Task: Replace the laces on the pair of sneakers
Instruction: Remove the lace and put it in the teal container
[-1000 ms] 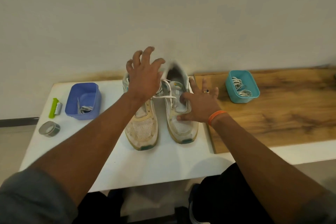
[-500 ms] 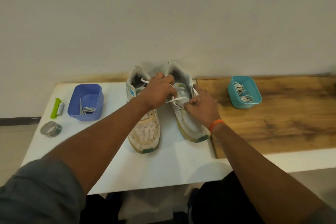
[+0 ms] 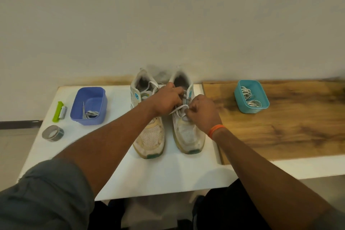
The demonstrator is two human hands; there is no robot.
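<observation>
Right sneaker (image 3: 187, 130) sits beside left sneaker (image 3: 149, 132) mid-table w/ heels toward the wall edge; its white lace (image 3: 178, 108) is pinched by both hands, left hand (image 3: 167, 101) fingers curled on one strand, right hand (image 3: 202, 113) fingertips nipped on the loop. Looks like the unlacing step, early on; next move prob needs pulling the lace free eyelet by eyelet. Blue tub (image 3: 89, 105) w/ a lace sits near the table's left edge, teal tub (image 3: 251, 97) w/ laces on the wood board (image 3: 289, 127) to the right.

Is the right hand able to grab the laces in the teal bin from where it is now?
Probably yes. The right hand is pinching the shoe's lace, but bare wooden board lies between it and the open teal bin of laces.
</observation>
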